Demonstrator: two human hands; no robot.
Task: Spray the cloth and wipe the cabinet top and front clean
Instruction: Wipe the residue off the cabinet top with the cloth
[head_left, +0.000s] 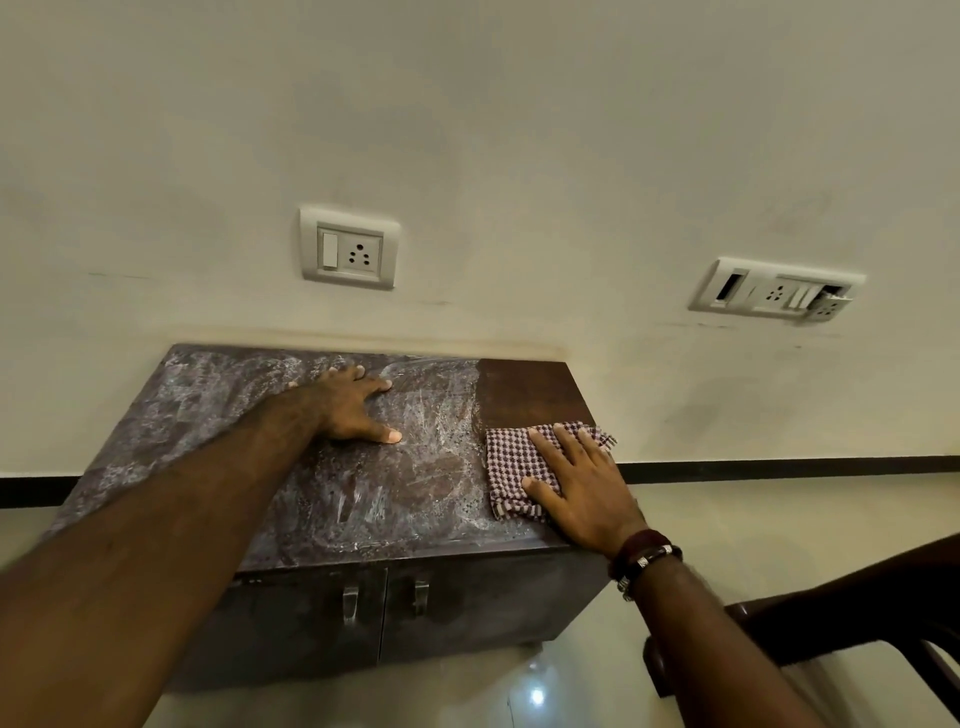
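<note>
A small dark wooden cabinet (322, 499) stands against the wall, its top coated in whitish dust except for a clean brown strip at the right end. My left hand (353, 405) lies flat on the dusty top near the back, fingers spread. My right hand (582, 488) presses flat on a folded maroon-and-white checked cloth (511, 467) at the top's right front part. The cabinet front shows two doors with metal handles (350, 603). No spray bottle is in view.
Two socket plates (349, 248) (776, 291) sit on the cream wall above. A dark chair frame (831, 634) stands at the lower right, close to my right forearm. A glossy tiled floor (535, 691) lies below the cabinet.
</note>
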